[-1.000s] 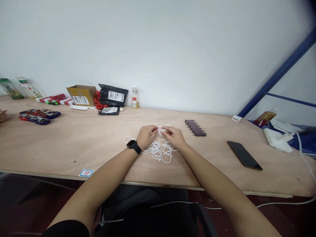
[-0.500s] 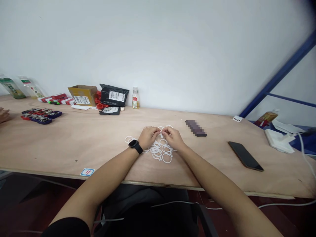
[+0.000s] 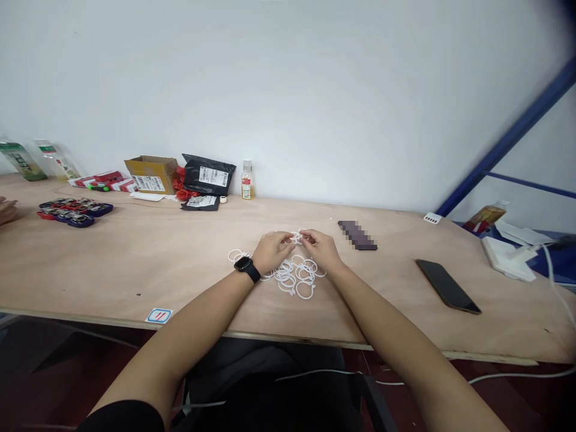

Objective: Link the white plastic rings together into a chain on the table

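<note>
My left hand (image 3: 270, 252), with a black watch on the wrist, and my right hand (image 3: 323, 252) face each other just above the table. White plastic curtain rings (image 3: 297, 237) show between the fingertips, each hand closed in a pinch on part of them. How these rings are joined is too small to make out. Just below the hands lies a loose pile of the same white rings (image 3: 305, 290), several overlapping, some with small eyelets. Another white ring (image 3: 234, 255) lies left of my left wrist.
A phone (image 3: 447, 285) and a blurred-out dark object (image 3: 358, 234) lie to the right. Along the wall stand a cardboard box (image 3: 152, 174), a black parcel bag (image 3: 209, 174) and a small bottle (image 3: 247, 180). Red and blue cases (image 3: 74, 211) sit left, near another person's hand (image 3: 7, 211).
My fingertips have moved slightly apart, and more of the white rings now shows between them. The pile and surrounding things stay put.
</note>
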